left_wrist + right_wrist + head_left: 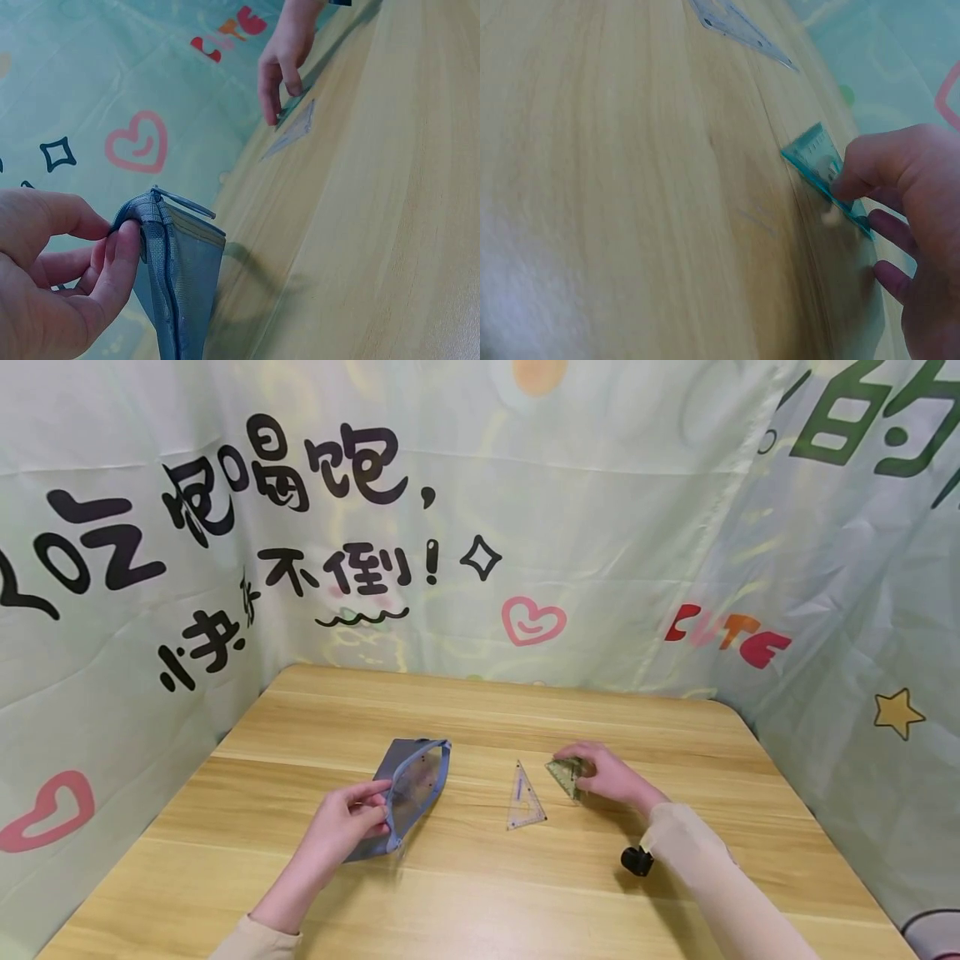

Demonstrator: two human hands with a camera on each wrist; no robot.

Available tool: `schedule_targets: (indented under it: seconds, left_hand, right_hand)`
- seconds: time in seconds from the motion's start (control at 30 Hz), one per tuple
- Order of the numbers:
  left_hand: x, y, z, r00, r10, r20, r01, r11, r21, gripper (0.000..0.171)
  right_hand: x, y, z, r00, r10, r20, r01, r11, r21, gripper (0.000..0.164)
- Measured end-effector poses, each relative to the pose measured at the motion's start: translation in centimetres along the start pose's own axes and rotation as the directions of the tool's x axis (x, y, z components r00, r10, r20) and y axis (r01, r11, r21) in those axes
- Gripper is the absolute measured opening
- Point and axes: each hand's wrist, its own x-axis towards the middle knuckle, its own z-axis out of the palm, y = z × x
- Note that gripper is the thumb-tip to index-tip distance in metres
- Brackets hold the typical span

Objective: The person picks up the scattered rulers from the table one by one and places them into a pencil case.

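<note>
My left hand [347, 827] pinches the rim of a blue-grey zip pouch [387, 758] between thumb and fingers. The pouch has a clear window, and its zipped mouth gapes toward the right; the left wrist view shows the pinched fabric corner [142, 210] up close. Over on the right, my right hand [611, 774] grips a green see-through set square [810, 154] by its edge, the thumb across it and part of it hidden behind the fingers. Between the two hands a clear set square [525, 803] lies flat on the table.
The wooden table [480, 893] has printed cloth [615, 543] hanging behind and at both sides. A small black device [637, 861] sits at the right wrist by the sleeve cuff [667, 827].
</note>
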Motion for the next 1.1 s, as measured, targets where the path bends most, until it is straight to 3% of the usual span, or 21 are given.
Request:
schedule_targets:
  seconds: [0.1, 0.27, 0.5, 0.83, 1.1]
  left_hand:
    - [0.0, -0.1, 0.0, 1.0, 0.0, 0.0, 0.0, 1.0, 0.001, 0.045]
    - [0.0, -0.1, 0.0, 1.0, 0.004, 0.001, -0.004, 1.0, 0.008, 0.045]
    - [0.0, -0.1, 0.1, 1.0, 0.005, -0.003, -0.005, 1.0, 0.019, 0.045]
    - [-0.1, 0.0, 0.2, 1.0, 0.007, -0.011, -0.006, 0.999, 0.033, 0.044]
    - [-0.1, 0.0, 0.2, 1.0, 0.009, -0.012, -0.009, 0.999, 0.038, 0.044]
  right_hand:
    - [-0.3, -0.1, -0.3, 1.0, 0.01, 0.017, -0.01, 1.0, 0.008, 0.053]
    - [-0.6, -0.5, -0.7, 0.999, 0.024, 0.049, -0.021, 0.998, -0.063, 0.05]
    - [-0.7, -1.5, -1.0, 0.991, 0.104, 0.083, -0.092, 0.986, -0.139, 0.051]
    - [-1.2, -2.0, -1.2, 0.982, 0.177, 0.07, -0.161, 0.969, -0.189, 0.051]
    - [-1.3, -2.0, -1.2, 0.982, 0.187, 0.035, -0.176, 0.961, -0.215, 0.052]
